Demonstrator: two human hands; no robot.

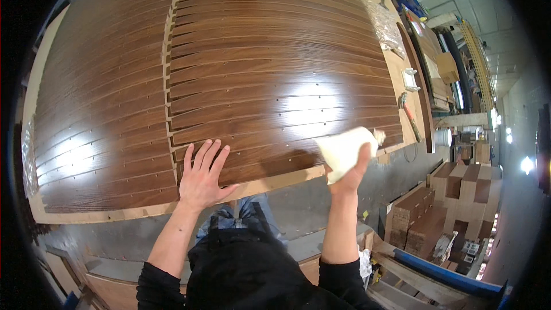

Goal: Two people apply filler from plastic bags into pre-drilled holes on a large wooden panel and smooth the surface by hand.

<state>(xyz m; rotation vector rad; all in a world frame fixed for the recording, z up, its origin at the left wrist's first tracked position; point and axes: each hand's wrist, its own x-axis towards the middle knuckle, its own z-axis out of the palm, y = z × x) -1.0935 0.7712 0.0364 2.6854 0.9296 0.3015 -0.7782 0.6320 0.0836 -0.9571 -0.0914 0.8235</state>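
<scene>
Long dark-brown wood-grain strips [270, 40] lie side by side on a large workbench, in two groups parted by a narrow lengthwise gap. Small holes dot their surface. My left hand [201, 175] rests flat with spread fingers on the near ends of the strips, just right of the gap. In my right hand [353, 175] is a bunched cream cloth [344, 148], gripped over the bench's near right edge. Part of the cloth hides the strips behind it, and whether it touches them I cannot tell.
On the bench's right margin lie a hammer [410, 116], a small white object [410, 79] and clear plastic wrap [385, 26]. Stacked brown boards [422, 218] stand on the floor at right. A blue-edged rack [442, 272] is at lower right.
</scene>
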